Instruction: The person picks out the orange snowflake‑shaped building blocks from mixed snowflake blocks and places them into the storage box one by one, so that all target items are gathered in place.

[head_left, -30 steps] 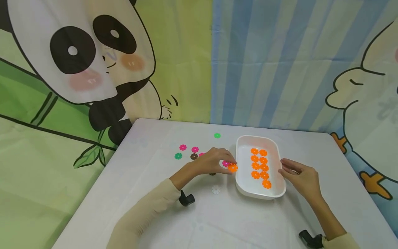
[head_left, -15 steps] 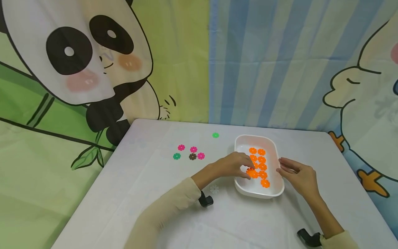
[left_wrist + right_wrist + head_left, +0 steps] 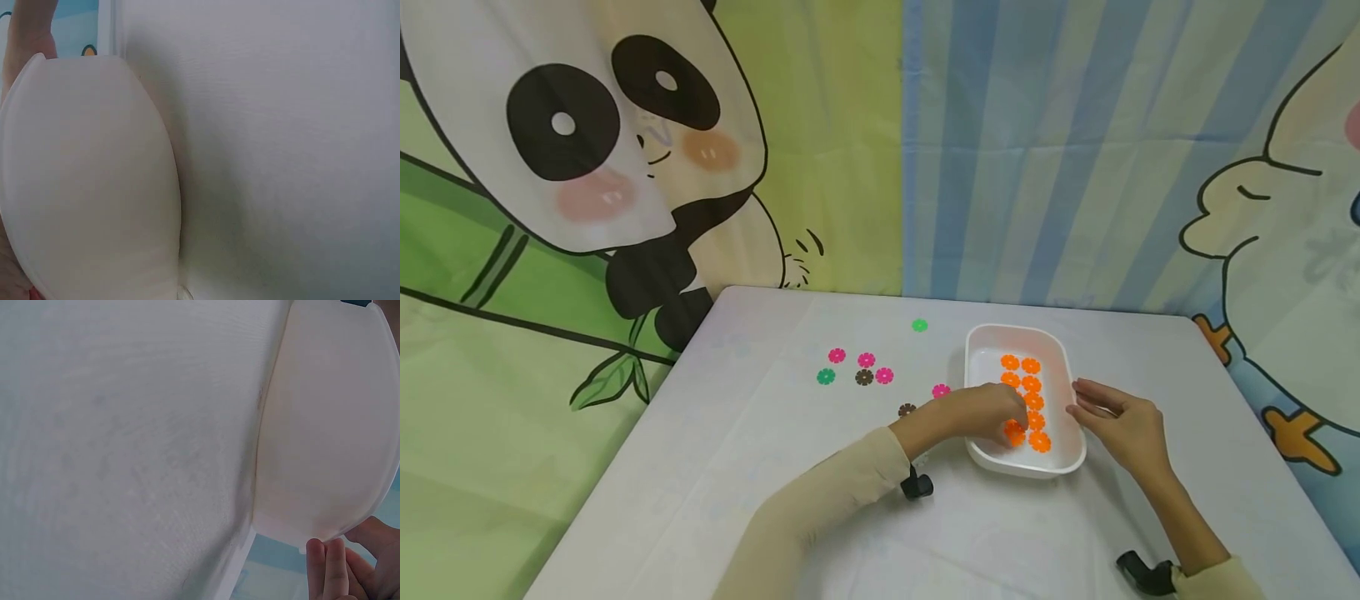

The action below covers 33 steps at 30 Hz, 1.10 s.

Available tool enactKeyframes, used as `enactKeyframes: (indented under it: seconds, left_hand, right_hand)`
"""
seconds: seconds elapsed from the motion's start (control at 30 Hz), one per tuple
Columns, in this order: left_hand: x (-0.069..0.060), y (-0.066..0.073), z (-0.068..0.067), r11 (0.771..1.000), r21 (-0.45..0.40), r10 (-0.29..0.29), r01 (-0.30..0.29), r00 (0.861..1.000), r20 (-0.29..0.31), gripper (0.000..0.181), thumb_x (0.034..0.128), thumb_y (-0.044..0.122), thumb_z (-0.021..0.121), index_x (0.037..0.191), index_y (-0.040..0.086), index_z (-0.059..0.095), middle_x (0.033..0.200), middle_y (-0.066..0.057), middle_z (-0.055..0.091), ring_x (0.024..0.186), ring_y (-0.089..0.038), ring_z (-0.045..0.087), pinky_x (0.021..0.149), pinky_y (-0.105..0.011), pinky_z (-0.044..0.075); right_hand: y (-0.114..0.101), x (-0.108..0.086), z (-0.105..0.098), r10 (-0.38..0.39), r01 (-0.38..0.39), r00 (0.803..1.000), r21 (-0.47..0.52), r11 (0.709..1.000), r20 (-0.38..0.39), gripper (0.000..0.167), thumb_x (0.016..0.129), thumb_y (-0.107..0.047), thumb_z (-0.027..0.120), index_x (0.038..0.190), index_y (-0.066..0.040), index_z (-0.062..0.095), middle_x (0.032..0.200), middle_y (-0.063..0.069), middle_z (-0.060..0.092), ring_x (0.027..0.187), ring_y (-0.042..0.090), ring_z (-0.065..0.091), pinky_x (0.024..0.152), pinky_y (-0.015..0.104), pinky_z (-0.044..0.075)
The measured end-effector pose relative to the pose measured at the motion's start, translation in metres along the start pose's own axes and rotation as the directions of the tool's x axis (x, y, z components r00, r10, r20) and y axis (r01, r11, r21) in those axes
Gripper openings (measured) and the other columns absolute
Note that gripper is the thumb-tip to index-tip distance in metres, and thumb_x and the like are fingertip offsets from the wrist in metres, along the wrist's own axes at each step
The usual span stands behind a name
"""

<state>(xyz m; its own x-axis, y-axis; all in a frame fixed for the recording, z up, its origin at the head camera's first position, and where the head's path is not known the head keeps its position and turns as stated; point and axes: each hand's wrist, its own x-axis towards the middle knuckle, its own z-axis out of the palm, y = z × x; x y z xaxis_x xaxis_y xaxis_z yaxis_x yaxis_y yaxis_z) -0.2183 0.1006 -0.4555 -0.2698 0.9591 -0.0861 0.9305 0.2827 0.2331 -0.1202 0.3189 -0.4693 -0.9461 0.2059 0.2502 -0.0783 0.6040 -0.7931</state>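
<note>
A white rectangular tray on the table holds several orange notched snowflake discs, lying roughly in two columns. My left hand reaches over the tray's left rim and pinches an orange snowflake disc low in the left column; its fingers hide part of that column. In the left wrist view the tray's outer wall fills much of the picture. My right hand holds the tray's right rim between thumb and fingertips. In the right wrist view its straight fingers touch the rim from outside.
Left of the tray lie pink discs, brown discs, a dark green disc and a light green disc. A white disc is mostly hidden by the left wrist. A printed curtain hangs behind the table.
My left hand has moved right, from beside the tray to inside it, carrying an orange snowflake disc down to the left column. The right hand stays at the tray's right rim.
</note>
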Motion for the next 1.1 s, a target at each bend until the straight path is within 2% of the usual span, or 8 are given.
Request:
enactKeyframes:
  seconds: [0.13,0.23,0.43,0.87,1.1]
  left_hand:
    - [0.008,0.002,0.002,0.999,0.043,0.027,-0.03,0.997,0.071,0.026,0.0839,0.021,0.078,0.11,0.02,0.075,0.113,0.01,0.066,0.111,-0.006,0.054,0.098,-0.01,0.037]
    - [0.011,0.002,0.004,0.996,0.069,0.045,-0.052,0.995,0.094,0.027,0.0842,0.023,0.078,0.111,0.02,0.075,0.114,0.009,0.065,0.11,-0.006,0.053,0.095,-0.01,0.038]
    - [0.014,0.001,0.005,0.996,0.061,0.052,-0.058,0.995,0.086,0.029,0.0835,0.024,0.079,0.112,0.02,0.074,0.113,0.009,0.065,0.107,-0.006,0.053,0.093,-0.009,0.038]
    - [0.016,-0.003,0.004,1.0,0.002,0.026,-0.026,0.996,0.081,0.032,0.0809,0.025,0.081,0.112,0.019,0.075,0.111,0.01,0.064,0.105,-0.004,0.053,0.092,-0.008,0.039]
    - [0.015,-0.008,0.006,0.998,-0.017,0.065,-0.065,0.997,0.034,0.032,0.0842,0.02,0.078,0.116,0.016,0.073,0.11,0.008,0.065,0.102,-0.004,0.055,0.09,-0.006,0.038]
  right_hand:
    - [0.0,0.0,0.0,0.005,-0.005,1.0,0.007,1.0,0.004,0.052,0.083,-0.026,0.079,0.125,0.001,0.064,0.122,0.02,0.064,0.092,-0.012,0.06,0.071,0.012,0.051]
    - [-0.001,0.0,0.0,0.013,-0.013,1.0,0.011,1.0,0.011,0.052,0.083,-0.027,0.079,0.125,0.001,0.064,0.122,0.019,0.064,0.092,-0.012,0.06,0.071,0.013,0.051]
    - [-0.002,-0.001,-0.001,0.013,-0.013,1.0,0.011,1.0,0.008,0.052,0.083,-0.026,0.078,0.125,0.002,0.064,0.122,0.02,0.064,0.092,-0.013,0.059,0.071,0.012,0.051]
    - [-0.001,-0.001,-0.001,-0.008,0.008,1.0,0.005,1.0,0.003,0.051,0.084,-0.024,0.078,0.125,0.002,0.064,0.121,0.02,0.064,0.093,-0.012,0.06,0.071,0.012,0.05]
    - [0.0,0.0,0.0,-0.018,0.018,1.0,0.009,1.0,0.001,0.05,0.083,-0.023,0.079,0.124,0.002,0.064,0.121,0.02,0.065,0.093,-0.012,0.06,0.071,0.012,0.051]
